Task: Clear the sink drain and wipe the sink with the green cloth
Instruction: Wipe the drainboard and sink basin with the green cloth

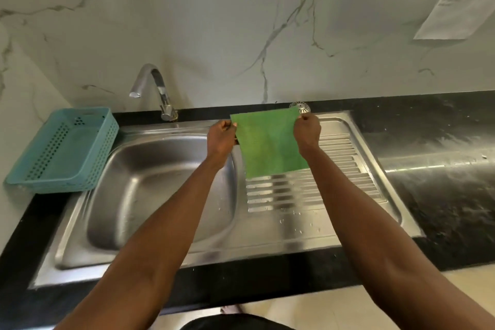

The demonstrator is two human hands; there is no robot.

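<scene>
The green cloth (pixel 270 144) hangs spread above the ribbed drainboard (pixel 316 190), pinched at its top corners; the left hand (pixel 221 136) grips the corner at nine o'clock, the right hand (pixel 307 130) the one at three o'clock; at eight o'clock lies the steel sink (pixel 160 182), its tap (pixel 154 88) at eleven; a teal basket (pixel 64 150) sits far left; the black table (pixel 442 169) meets a marble-veined wall (pixel 241 21); a small strainer (pixel 301 107) rests behind the cloth.

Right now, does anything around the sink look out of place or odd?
One thing: a round metal drain strainer sits on the black counter behind the drainboard, not in the basin. Otherwise the hands hold the green cloth spread; scattered droplets only.
</scene>
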